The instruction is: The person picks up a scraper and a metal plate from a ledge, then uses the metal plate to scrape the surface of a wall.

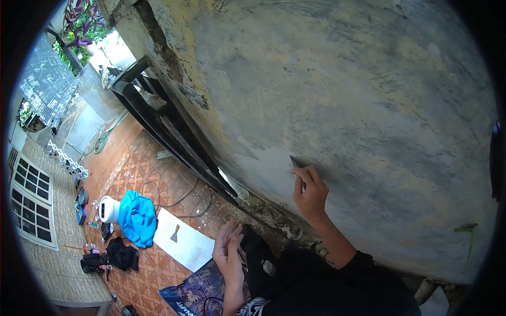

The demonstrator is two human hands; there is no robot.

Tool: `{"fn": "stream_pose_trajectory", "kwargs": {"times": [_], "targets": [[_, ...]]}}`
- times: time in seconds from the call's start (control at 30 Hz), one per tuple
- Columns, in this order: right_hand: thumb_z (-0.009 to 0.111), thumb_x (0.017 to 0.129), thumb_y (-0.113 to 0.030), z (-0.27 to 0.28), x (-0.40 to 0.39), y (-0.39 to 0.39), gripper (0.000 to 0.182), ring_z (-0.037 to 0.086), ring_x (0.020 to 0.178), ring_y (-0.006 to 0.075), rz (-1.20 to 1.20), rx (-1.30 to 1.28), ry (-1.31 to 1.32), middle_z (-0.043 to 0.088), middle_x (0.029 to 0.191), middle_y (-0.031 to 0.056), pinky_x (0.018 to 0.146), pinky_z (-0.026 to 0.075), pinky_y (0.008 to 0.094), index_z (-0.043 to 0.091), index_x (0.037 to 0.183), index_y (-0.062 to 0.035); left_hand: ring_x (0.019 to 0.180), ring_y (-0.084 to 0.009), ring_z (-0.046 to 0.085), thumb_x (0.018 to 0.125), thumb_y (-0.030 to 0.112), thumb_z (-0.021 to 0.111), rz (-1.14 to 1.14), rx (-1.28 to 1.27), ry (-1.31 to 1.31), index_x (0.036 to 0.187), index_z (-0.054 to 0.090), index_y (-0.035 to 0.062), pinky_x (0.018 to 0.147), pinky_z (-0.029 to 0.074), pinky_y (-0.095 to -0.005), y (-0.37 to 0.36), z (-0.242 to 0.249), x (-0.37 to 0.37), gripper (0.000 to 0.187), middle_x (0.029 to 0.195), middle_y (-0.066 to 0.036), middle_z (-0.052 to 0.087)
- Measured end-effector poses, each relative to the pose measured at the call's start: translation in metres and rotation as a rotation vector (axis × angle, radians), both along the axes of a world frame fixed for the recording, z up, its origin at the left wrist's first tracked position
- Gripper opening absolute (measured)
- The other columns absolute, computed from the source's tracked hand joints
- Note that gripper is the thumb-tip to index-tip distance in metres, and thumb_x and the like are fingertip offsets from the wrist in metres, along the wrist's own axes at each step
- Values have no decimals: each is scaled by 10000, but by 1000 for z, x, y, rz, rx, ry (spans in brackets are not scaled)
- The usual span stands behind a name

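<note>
My right hand [310, 192] is closed around a scraper, likely a putty knife [294, 160], whose dark pointed blade meets the wall; its handle is mostly hidden in my fingers. The wall [337, 95] is patchy grey and yellowish, with scuffs and a paler smooth area left of the blade. Low in front of my body, my left hand [227, 250] is raised with loosely bent fingers, and I see nothing in it. Beyond that hand, a second putty knife [175, 234] with a wooden handle lies on a white board [192, 253] on the floor.
A black metal frame [168, 126] leans along the wall at left. On the tiled floor are a blue cloth [138, 218], a white bucket [109, 209], dark cloth [122, 253], a cable [182, 203] and a patterned bag [197, 292]. Rubble [284, 226] lines the wall's foot.
</note>
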State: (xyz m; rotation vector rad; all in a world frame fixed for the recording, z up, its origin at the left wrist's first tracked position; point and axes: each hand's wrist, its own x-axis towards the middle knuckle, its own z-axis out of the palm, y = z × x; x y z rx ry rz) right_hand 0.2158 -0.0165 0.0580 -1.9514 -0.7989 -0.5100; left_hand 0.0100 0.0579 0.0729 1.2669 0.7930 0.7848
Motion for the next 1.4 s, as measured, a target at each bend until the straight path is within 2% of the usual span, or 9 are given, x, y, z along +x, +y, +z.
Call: {"fn": "stream_pose_trajectory", "kwargs": {"times": [0.2,0.27,0.4,0.53,0.67,0.8,0.9,1.33,1.4], "targets": [[551,760,12,0,-2,-11,154,508,495,165,-61,13,17,547,737,15,450,396,263,595,831,-117,1057,-285,513,855,66,415,50,-27,45,1196,412,-44,884,421,-357,3,1,-1,359,1202,-183,470],[550,772,6,1,6,1,143,507,488,155,-41,142,-40,550,740,14,453,399,265,595,829,-117,1059,-285,512,856,67,413,22,-5,37,1196,414,-43,884,420,-356,3,3,3,357,1203,-183,471],[552,771,5,6,-3,-4,144,521,506,156,-21,66,32,552,743,18,452,401,267,596,830,-118,1066,-283,507,858,71,411,22,34,7,1193,418,-41,888,416,-353,6,3,0,353,1206,-184,471],[554,746,22,7,-2,-7,179,522,516,155,-62,72,-37,542,732,17,429,386,266,592,842,-124,1072,-284,503,854,70,413,85,-21,41,1197,419,-36,893,409,-352,8,0,-4,358,1210,-183,470],[553,723,39,-4,-1,-6,206,516,518,152,-73,-1,-166,531,724,8,412,381,259,589,838,-129,1074,-282,503,853,71,417,5,16,28,1201,421,-27,895,405,-345,6,2,0,361,1212,-176,471],[556,715,42,7,-1,-12,215,524,537,159,-59,-10,-93,528,731,7,414,389,263,588,834,-133,1073,-283,505,846,66,428,31,37,36,1199,425,-26,899,398,-341,10,-8,-6,365,1203,-169,479],[557,714,43,4,0,-4,219,522,541,154,-89,-41,-176,524,730,2,412,389,270,589,832,-139,1069,-284,508,840,62,433,-4,19,32,1193,431,-27,899,395,-337,6,-4,0,363,1199,-171,481],[560,704,43,5,-3,14,216,522,524,149,-56,34,-129,527,723,1,420,396,265,589,824,-134,1036,-254,533,870,66,447,-42,35,0,1152,468,-52,896,405,-320,0,6,-6,306,1151,-156,519],[557,704,43,2,-6,4,214,522,525,153,-65,58,-122,526,722,0,425,400,264,587,821,-134,1032,-252,535,871,69,449,36,-9,-19,1154,469,-44,892,404,-320,3,-1,-15,305,1149,-154,521]]}}
